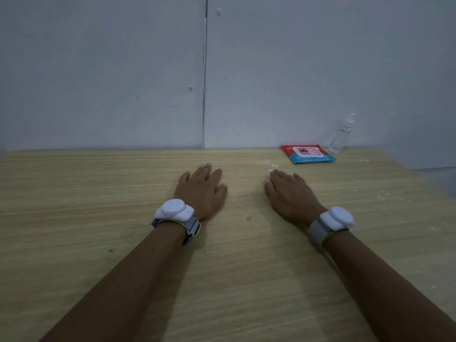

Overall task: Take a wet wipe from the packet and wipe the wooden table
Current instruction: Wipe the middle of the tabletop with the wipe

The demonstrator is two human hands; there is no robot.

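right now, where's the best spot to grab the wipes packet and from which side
Probably the near long edge of the wipes packet, taken from above by the right hand. It lies flat by the wall with the clear bottle close behind, so the front is the open side.

Closed red-blue wipe packet (308, 154) on wooden table (98, 193)

Dim, flat, bluish light throughout. Soft shadows right of both forearms (138, 275) on the wooden table (74, 193). No glare. Wide-angle bowing along the far table edge. Slightly soft focus, grainier toward the clear spray bottle (341, 135).
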